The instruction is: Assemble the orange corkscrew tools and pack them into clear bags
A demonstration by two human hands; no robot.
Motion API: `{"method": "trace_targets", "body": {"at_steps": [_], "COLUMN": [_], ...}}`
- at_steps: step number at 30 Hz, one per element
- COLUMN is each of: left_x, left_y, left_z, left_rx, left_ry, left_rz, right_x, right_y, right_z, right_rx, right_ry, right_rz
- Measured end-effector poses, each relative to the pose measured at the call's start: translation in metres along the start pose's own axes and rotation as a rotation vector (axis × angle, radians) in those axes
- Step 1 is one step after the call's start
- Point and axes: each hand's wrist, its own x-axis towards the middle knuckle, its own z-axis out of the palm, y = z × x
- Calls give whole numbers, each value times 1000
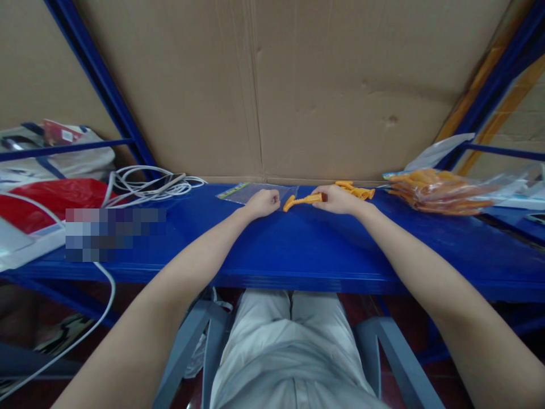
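On the blue table, my right hand is closed on the handle end of an orange plastic piece, whose curved tip points left. My left hand has its fingers curled at the near edge of a flat clear plastic bag with a green and yellow header strip; whether it pinches the bag is too small to tell. Several more orange pieces lie just behind and to the right of my right hand. Farther right sits a clear bag packed with orange pieces.
The blue table runs up to a cardboard wall. A coiled white cable, a red bag and a cloth bag are at the left. Blue frame posts stand on both sides.
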Motion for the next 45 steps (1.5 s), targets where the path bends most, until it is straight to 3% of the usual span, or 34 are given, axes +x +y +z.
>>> {"method": "trace_targets", "body": {"at_steps": [14,18,24,29,32,39,45], "left_x": [-3,-3,-3,-6,-8,-9,-10], "left_y": [13,12,7,7,12,21,27], "left_z": [2,1,-2,-4,-6,-8,-9], "left_rx": [-43,-38,60,146,154,188,180], "left_ry": [42,26,54,-88,-117,-141,-64], "left_rz": [159,118,11,-91,-101,-20,67], "right_x": [4,5,6,4,3,3,6], "right_y": [-11,-16,-15,-15,-18,-18,-15], "right_z": [24,28,27,24,23,26,31], "right_rx": [133,153,91,-21,-58,9,115], "right_ry": [120,136,158,145,136,132,222], "right_rz": [-154,-164,-60,10,22,-108,-189]}}
